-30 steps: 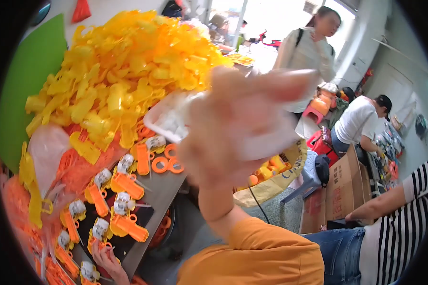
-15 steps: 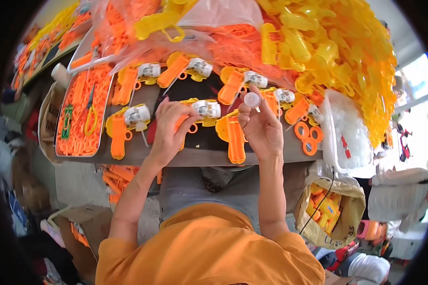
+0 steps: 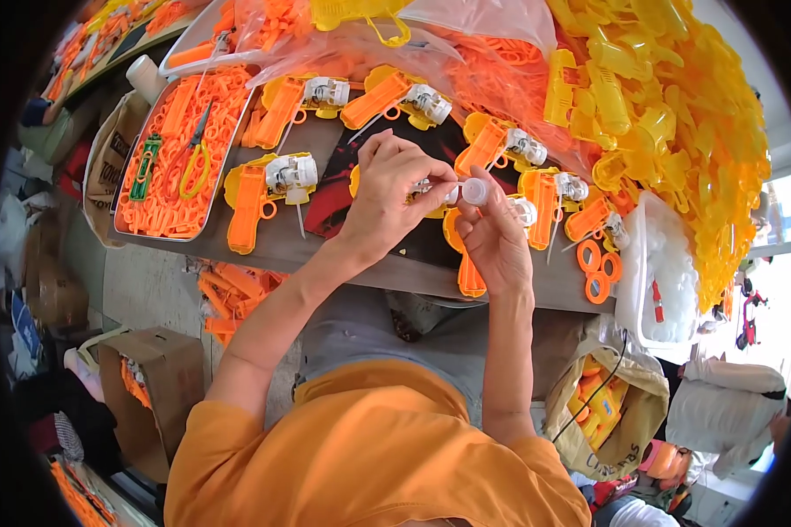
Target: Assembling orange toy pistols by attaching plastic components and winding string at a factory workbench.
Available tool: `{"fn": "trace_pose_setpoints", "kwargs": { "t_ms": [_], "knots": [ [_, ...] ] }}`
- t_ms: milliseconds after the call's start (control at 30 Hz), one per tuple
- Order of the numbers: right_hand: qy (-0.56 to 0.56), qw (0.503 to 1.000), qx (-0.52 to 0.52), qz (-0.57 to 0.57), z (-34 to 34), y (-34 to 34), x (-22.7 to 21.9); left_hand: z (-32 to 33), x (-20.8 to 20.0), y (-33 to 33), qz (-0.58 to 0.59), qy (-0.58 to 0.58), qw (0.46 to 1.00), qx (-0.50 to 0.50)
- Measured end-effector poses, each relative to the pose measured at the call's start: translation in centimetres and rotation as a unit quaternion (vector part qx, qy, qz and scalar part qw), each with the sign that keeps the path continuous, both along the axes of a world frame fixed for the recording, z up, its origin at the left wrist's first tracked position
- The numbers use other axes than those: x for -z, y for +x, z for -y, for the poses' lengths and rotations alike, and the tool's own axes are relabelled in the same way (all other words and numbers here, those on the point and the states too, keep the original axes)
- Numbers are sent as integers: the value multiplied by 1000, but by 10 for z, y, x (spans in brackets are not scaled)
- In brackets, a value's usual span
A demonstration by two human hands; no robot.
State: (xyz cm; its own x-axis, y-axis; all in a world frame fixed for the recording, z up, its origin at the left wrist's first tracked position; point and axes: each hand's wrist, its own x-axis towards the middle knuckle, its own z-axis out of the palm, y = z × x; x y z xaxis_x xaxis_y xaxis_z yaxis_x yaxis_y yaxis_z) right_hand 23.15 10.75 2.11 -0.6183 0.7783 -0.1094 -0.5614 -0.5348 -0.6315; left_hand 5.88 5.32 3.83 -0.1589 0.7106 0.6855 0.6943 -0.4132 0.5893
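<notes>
My right hand (image 3: 498,235) holds a small white round plastic cap (image 3: 475,191) between thumb and fingers above the table. Beside the cap, the fingertips of my left hand (image 3: 397,189) are pinched together; what they hold is too small to make out. Beneath and around both hands lie half-built toy guns with orange grips, yellow shells and white mechanisms. One toy gun (image 3: 251,209) is left of my left hand, another (image 3: 281,110) lies beyond it. My hands partly cover two more toy guns in the middle. A further toy gun (image 3: 539,204) rests right of my right hand.
At the left is a metal tray (image 3: 119,198) of small orange parts, with yellow-handled scissors (image 3: 195,167) and a green tool (image 3: 145,169) on top. Yellow shells (image 3: 650,114) are heaped at the back right. Orange rings (image 3: 598,285) lie near a white bin (image 3: 634,290).
My left hand has left the toy gun in the middle and moved right to the cap in my right hand. The whole view has shifted, with the table's things appearing farther right.
</notes>
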Motion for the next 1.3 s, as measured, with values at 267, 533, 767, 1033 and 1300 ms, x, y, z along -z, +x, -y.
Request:
{"fn": "trace_pose_setpoints", "kwargs": {
  "t_ms": [267,533,767,1033,1300],
  "knots": [
    [25,999,-26,-7,2,-2,8,4,8,-1,-28,-2,1000,-7],
    [50,997,10,59,13,-12,0,9,14,0,-26,-12,1000,8],
    [333,910,42,243,45,-21,-3,55,21,6,-46,-85,995,-28],
    [516,690,197,468,64,-28,-3,66,35,14,-75,-57,991,-94],
    [536,689,242,424,59,-32,5,58,34,21,-140,-30,980,-139]
  ]
}}
